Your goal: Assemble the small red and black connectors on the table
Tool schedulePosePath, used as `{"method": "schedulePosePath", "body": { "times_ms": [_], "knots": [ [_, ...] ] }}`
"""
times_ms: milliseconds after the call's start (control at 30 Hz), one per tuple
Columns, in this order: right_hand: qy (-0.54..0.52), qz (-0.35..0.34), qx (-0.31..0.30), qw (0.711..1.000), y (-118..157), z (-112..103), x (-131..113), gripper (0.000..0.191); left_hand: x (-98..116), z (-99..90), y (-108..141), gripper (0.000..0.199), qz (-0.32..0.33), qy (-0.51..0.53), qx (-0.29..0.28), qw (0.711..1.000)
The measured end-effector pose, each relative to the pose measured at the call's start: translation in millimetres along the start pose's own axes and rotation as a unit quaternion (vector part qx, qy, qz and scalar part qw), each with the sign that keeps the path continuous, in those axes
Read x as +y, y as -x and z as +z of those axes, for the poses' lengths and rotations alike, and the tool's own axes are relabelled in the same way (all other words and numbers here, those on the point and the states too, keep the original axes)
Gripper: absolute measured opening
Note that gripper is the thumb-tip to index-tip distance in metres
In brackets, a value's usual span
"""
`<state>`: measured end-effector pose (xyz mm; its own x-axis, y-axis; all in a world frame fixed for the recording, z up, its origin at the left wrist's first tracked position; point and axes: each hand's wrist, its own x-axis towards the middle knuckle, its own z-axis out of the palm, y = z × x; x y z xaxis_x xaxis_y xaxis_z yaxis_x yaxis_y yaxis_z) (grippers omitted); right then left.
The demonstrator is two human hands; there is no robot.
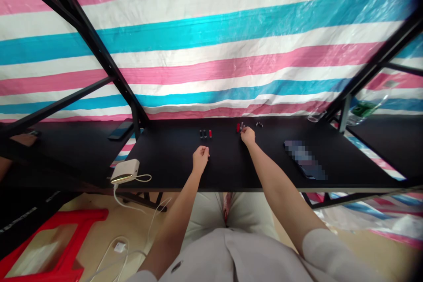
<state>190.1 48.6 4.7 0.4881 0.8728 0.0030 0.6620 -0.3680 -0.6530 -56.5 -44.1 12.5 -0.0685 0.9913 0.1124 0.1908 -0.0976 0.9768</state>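
My left hand (200,159) hovers over or rests on the black table, fingers curled and pinched together; what they hold, if anything, is hidden. Just beyond it stand two small dark cylinders (202,134) and one small red cylinder (210,134) in a short row. My right hand (247,135) reaches farther across, its fingers closed beside another red cylinder (238,128) and a greyish one (242,125). Whether those fingers grip a piece is too small to tell. To the right of that hand lies a little cluster of small dark and shiny pieces (259,124).
A phone with a blurred screen (302,158) lies on the black table (172,154) at right. At the left edge sits a white box-shaped device (124,171) with cables. Black metal frame bars (112,68) rise at both sides. A person's hand (24,139) shows far left; a red stool (66,238) stands below.
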Motion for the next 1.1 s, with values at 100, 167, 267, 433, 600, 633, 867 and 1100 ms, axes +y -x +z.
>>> {"method": "schedulePosePath", "body": {
  "times_ms": [100,167,267,433,600,633,867,1100],
  "knots": [
    [0.000,0.011,-0.003,1.000,-1.1,-0.1,-1.8,0.016,0.8,-0.3,-0.1,0.023,-0.004,-0.006,-0.004,1.000],
    [0.001,0.016,-0.006,1.000,-0.9,-0.2,-3.2,0.015,0.8,-0.5,-0.3,0.023,-0.009,-0.012,-0.003,1.000],
    [0.005,0.020,-0.010,1.000,-0.8,-0.8,-5.9,0.016,-0.2,-0.9,-0.9,0.023,-0.008,-0.014,-0.002,1.000],
    [0.013,0.024,-0.029,0.999,-4.0,-8.3,-8.8,0.017,-1.9,-1.8,-1.7,0.024,-0.007,-0.008,-0.005,1.000],
    [0.091,-0.008,-0.070,0.993,6.4,-21.2,-9.1,0.022,-1.1,-1.0,-2.1,0.024,-0.007,-0.001,-0.004,1.000],
    [0.102,-0.018,-0.071,0.992,11.9,-22.1,-10.7,0.020,-1.1,-0.6,-2.3,0.024,-0.007,0.001,-0.004,1.000],
    [-0.001,-0.267,-0.142,0.953,55.3,3.1,-51.3,0.029,-2.0,-0.1,-3.4,0.024,-0.015,0.008,0.002,1.000],
    [0.071,-0.257,-0.137,0.954,67.5,32.4,-88.6,0.027,-3.3,-1.3,-3.5,0.024,-0.010,0.008,-0.008,1.000]
  ]
}}
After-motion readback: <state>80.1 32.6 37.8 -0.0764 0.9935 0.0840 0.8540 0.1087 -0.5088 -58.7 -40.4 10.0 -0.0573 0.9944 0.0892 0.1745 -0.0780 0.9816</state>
